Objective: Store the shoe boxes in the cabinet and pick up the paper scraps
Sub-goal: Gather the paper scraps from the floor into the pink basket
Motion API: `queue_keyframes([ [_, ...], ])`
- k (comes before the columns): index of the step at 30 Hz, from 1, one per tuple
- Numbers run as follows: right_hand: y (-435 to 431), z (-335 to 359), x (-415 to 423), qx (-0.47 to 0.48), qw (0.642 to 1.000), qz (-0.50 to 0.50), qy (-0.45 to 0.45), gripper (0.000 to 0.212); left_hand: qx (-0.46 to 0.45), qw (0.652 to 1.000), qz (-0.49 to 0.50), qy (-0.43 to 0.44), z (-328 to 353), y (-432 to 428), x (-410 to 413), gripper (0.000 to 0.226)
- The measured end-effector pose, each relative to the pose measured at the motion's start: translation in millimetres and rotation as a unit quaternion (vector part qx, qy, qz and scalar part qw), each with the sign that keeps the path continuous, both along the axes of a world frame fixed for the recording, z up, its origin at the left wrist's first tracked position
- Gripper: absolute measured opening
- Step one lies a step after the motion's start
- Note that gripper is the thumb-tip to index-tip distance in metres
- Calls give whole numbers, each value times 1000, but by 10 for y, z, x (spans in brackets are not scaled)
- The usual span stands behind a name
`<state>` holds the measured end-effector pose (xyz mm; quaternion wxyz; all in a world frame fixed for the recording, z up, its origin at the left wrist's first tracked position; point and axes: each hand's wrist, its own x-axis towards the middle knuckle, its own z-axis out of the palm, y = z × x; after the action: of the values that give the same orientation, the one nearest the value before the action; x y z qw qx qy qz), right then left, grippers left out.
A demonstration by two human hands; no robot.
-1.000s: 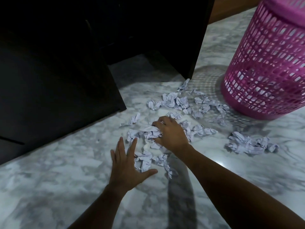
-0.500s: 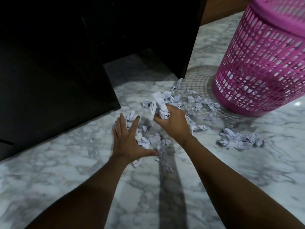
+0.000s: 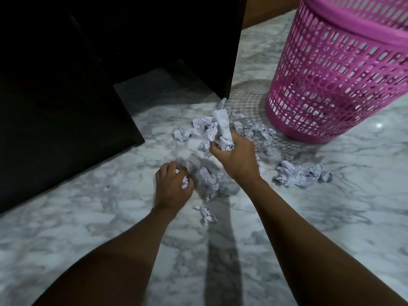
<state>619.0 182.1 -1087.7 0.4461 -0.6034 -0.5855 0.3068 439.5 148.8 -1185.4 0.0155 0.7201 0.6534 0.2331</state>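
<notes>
Both grips are closed on paper scraps from the litter on the floor beside the pink basket, the right grip clutching an overfull wad, the left grip curled round one, so loose pieces may spill in transit.

Two hands show, the left hand at mid-frame and the right hand just up-right of it, with one pink basket at upper right, one dark cabinet at upper left, and paper scraps too many and bunched to count.
</notes>
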Motion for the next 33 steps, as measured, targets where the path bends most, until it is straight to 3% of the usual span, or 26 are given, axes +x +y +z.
queue_keyframes([
  [4, -7, 44, 51, -14, 1000, -7, 24, 10, 6, 998, -55, -15, -24, -9, 29, 19],
  [6, -18, 76, 56, -14, 999, -10, 43, 8, -30, 996, -64, -45, 13, 1, 30, 7],
  [9, -37, 121, 69, -7, 999, -11, 41, 8, -73, 992, -58, -81, 65, 17, 25, 11],
  [17, -20, 172, 107, -8, 999, -20, 38, 10, -29, 982, -60, -175, 234, 152, 92, 8],
  [22, -26, 162, 151, 1, 999, -11, 32, 13, -65, 988, -37, -132, 173, 261, 180, 17],
  [27, -21, 93, 233, 0, 1000, -22, 17, 12, -21, 1000, 17, 13, -23, 206, 214, 20],
  [33, -3, 55, 287, -10, 999, -39, 27, 13, 1, 999, -11, -37, -53, 209, 249, 7],
])
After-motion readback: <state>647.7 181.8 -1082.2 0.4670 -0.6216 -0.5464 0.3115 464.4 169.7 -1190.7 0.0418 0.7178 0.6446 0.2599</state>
